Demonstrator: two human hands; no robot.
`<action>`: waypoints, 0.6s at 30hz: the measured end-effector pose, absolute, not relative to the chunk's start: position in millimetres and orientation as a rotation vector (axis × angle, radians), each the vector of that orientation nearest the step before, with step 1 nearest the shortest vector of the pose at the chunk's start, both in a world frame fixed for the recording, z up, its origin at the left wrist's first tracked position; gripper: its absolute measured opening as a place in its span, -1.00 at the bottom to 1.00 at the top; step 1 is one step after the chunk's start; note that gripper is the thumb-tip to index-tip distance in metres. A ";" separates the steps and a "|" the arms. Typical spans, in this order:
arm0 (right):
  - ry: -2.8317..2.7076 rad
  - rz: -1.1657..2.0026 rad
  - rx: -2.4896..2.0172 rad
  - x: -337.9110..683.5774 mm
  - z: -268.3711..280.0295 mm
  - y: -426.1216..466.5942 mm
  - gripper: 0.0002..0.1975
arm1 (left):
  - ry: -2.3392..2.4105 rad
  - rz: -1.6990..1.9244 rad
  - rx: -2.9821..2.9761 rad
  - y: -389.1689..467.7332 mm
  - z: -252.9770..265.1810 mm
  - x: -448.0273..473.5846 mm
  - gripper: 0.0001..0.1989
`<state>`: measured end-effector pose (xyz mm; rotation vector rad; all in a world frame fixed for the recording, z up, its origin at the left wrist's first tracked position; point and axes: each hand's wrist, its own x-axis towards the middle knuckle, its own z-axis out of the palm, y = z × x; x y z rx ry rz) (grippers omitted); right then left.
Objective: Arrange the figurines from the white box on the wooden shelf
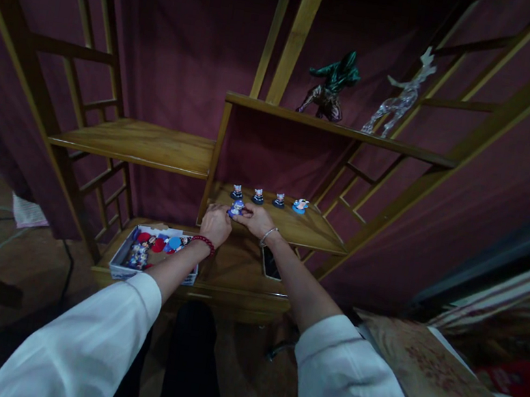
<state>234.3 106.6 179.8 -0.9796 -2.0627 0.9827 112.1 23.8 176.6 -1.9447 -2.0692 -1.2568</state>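
Note:
Between my two hands is a small purple-and-white figurine (237, 208), held just in front of the middle shelf (319, 234). My right hand (258, 221) pinches it from the right with thumb and fingers. My left hand (217, 223) is at its left side, fingers curled and touching it; the fingertips are partly hidden. Behind it on the shelf stand a dark-based figurine (237, 192), a second alike (258, 196), a third (279, 200) and a blue-based figurine (300, 206) in a row. Below my left forearm, a white box (120, 268) holds several small colourful pieces.
A dark flat tablet or phone (271, 264) lies on the lower board under my right wrist. On the upper shelf (277, 109) stand a green-and-bronze statue (332, 86) and a clear deer statue (399, 102). A wooden post (298, 39) rises there. Left is another shelf (144, 145).

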 end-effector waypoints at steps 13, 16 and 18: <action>-2.035 0.981 -0.991 228.6 179.8 115.4 -0.69 | -2.086 -1.219 -1.981 29.5 179.1 111.9 -0.67; -2.025 0.985 -0.998 227.7 178.0 118.3 -0.69 | -2.074 -1.198 -1.987 30.9 178.4 111.0 -0.66; -2.021 1.003 -0.997 226.9 177.4 119.7 -0.67 | -2.073 -1.173 -1.984 31.7 178.2 110.5 -0.65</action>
